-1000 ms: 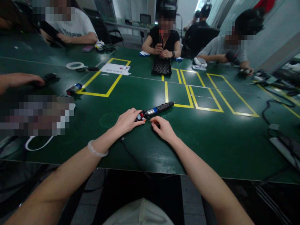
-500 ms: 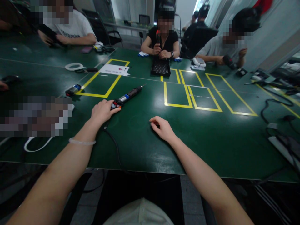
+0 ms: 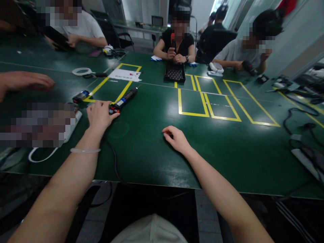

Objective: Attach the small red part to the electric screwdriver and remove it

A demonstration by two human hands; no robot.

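An electric screwdriver [image 3: 124,99], black with a blue band and a red rear end, lies on the green table [image 3: 157,158], its tip pointing away over a yellow tape line. My left hand [image 3: 99,115], with a pale bracelet on the wrist, is closed round the tool's rear end, thumb beneath it. The tool's black cord [image 3: 114,163] runs back along my left forearm and over the table edge. My right hand [image 3: 177,138] rests on the table about a hand's width right of the tool, fingers curled under, nothing visible in it.
Yellow tape rectangles [image 3: 207,101] mark the table. A second blue-banded tool [image 3: 80,96] lies left of mine, near another person's hand [image 3: 27,81]. A black tray [image 3: 174,72], a paper sheet [image 3: 125,74] and a white ring [image 3: 81,71] lie farther off. Cables [image 3: 296,118] lie at right. Seated people ring the far side.
My left hand has slid the screwdriver from the table's middle to the left, onto the yellow-taped area. My right hand has let go of it and stayed put.
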